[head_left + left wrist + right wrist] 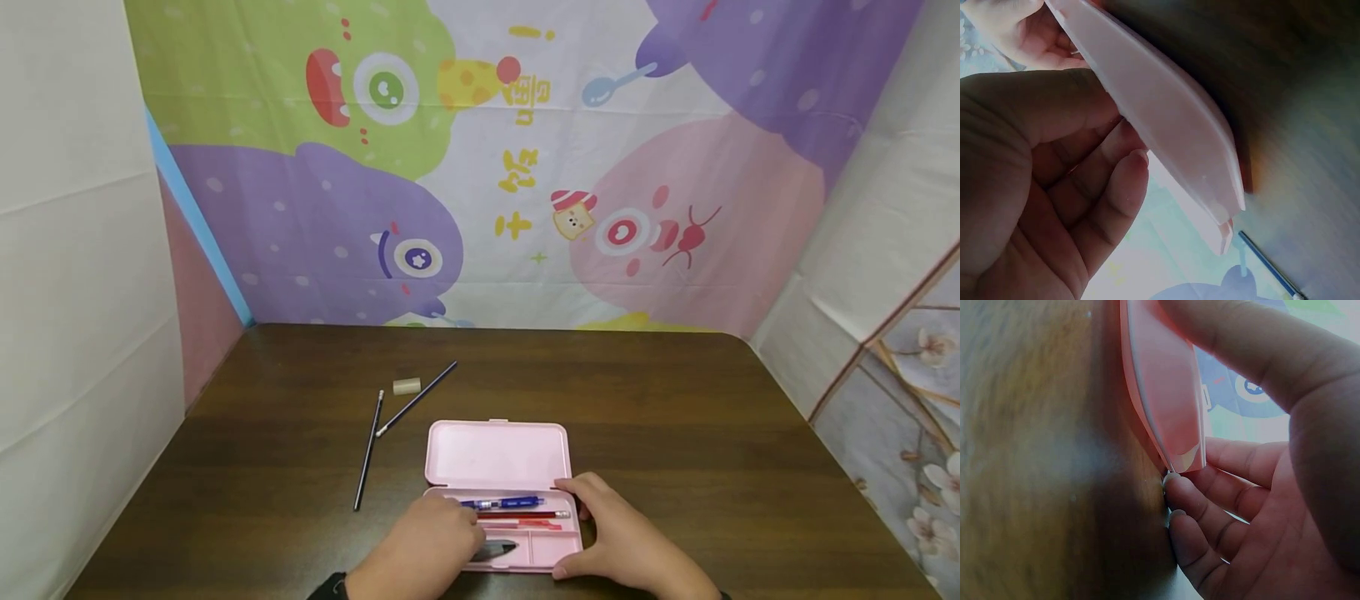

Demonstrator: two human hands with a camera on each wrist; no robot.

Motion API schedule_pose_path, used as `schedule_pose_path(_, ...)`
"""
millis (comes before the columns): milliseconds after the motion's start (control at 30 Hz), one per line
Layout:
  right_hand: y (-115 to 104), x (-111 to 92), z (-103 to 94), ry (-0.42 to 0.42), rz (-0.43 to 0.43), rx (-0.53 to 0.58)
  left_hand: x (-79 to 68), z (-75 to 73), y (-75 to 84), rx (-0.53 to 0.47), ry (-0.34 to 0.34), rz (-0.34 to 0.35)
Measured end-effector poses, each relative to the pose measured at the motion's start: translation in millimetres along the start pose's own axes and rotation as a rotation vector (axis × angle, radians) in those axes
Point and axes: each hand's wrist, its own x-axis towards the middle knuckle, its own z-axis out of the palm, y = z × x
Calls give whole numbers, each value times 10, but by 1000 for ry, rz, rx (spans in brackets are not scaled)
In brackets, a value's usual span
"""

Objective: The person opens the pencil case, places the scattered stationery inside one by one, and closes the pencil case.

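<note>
A pink pencil case (555,550) lies with its lid (498,454) folded back. Inside are a blue pen (510,502), a red pencil (525,515), a pink pen-like stick (536,526) and a grey object with a dark pointed tip (495,549). My left hand (427,542) reaches over the case's left part with curled fingers at the grey object; I cannot tell whether they pinch it. My right hand (618,533) grips the case's right end, thumb at the front corner and fingers at the back. The case wall (1160,119) hides some left fingertips in the left wrist view.
Two dark pencils (367,454) (420,397) lie on the brown table (675,417) left of and behind the case. A beige eraser (407,386) sits beside them. A cartoon-printed curtain (510,275) hangs at the table's back edge, with white cloth (82,250) at the left.
</note>
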Motion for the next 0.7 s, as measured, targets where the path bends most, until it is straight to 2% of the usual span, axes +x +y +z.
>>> schedule_pose_path(100, -1, 4, 0, 5, 2, -7, -12, 8, -17, -9, 6, -19)
schedule_pose_path(167, -4, 3, 0, 12, -2, -10, -21, -6, -46, -49, -15, -57)
schedule_pose_path(267, -7, -1, -4, 15, -5, -7, -45, -37, -145, -128, -10, -134)
schedule_pose_path(333, -5, -1, -5, 13, -5, -8, -76, -65, -243, -186, 6, -193)
schedule_pose_path(467, -1, 2, -10, 3, -1, -13, -160, -48, -450, -235, 74, -302)
schedule_pose_path(533, -4, 2, -11, 6, -3, -11, -194, -12, -533, -226, 91, -358)
schedule_pose_path(700, -15, -2, -16, 10, -15, 2, -258, 99, -702, -191, 41, -481)
